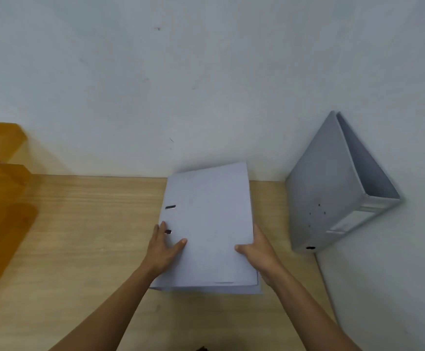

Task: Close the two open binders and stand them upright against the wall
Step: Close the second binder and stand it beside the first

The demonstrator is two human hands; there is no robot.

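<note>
A pale grey binder (208, 224) lies closed and flat on the wooden desk (84, 249), its far edge near the back wall. My left hand (164, 249) rests on its left side by the two metal slots, thumb on the cover. On the opposite edge, my right hand (257, 252) grips the binder, thumb on top and fingers underneath. A second grey binder (330, 188) stands upright in the right corner, leaning against the right wall, its covers slightly apart at the top.
An orange translucent tiered tray (1, 188) stands at the left of the desk. White walls (181, 84) bound the desk at the back and on the right.
</note>
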